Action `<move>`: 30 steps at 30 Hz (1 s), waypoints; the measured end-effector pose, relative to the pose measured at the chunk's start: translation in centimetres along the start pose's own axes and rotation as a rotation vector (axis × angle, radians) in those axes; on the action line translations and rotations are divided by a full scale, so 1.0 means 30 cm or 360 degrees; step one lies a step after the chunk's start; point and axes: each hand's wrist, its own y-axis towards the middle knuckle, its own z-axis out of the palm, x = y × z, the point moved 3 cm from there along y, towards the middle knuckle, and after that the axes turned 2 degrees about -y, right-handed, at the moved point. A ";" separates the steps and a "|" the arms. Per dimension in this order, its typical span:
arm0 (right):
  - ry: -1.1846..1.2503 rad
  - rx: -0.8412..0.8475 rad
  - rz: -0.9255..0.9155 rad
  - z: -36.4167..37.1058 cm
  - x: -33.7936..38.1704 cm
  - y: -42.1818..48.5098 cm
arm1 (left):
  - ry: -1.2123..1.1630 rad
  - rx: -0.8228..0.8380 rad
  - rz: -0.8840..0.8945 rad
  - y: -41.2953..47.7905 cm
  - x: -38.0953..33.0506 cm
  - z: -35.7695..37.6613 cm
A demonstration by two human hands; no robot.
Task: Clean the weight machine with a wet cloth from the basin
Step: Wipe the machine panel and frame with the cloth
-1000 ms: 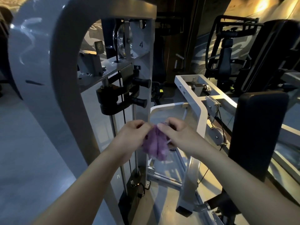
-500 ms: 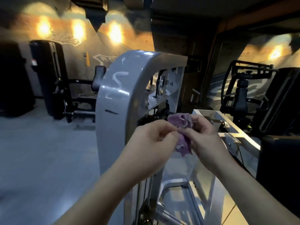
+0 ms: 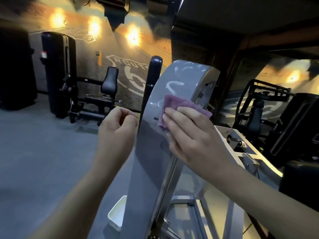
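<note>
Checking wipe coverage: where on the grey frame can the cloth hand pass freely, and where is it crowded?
The grey frame is unobstructed above the purple cloth up to its curved top, and below the right hand down toward the white basin. Crowded: the frame edge where the left hand hangs close.

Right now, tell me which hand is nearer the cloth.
Right. The right hand presses on the cloth against the cover; the left hand is apart, left of the cover, holding nothing.

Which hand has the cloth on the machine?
The right hand, pressing the purple cloth against the grey frame; the left hand hangs loosely curled beside it, holding nothing.
</note>
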 end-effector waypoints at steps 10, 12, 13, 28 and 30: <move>-0.0166 0.0449 0.0006 -0.011 -0.038 0.132 | -0.0201 0.0022 -0.0065 0.091 0.055 0.021; -0.0194 0.0521 -0.0116 -0.019 -0.004 0.092 | -0.0241 0.0019 -0.0076 0.093 0.067 0.020; -0.0210 0.0518 -0.0143 -0.022 -0.012 0.101 | -0.0253 0.0016 -0.0078 0.094 0.068 0.022; -0.0223 0.0410 0.0042 0.039 -0.061 0.181 | -0.0560 -0.0026 -0.0280 0.134 0.040 0.103; -0.0239 0.0382 -0.0032 0.048 -0.032 0.129 | -0.0557 -0.0003 -0.0268 0.137 0.037 0.119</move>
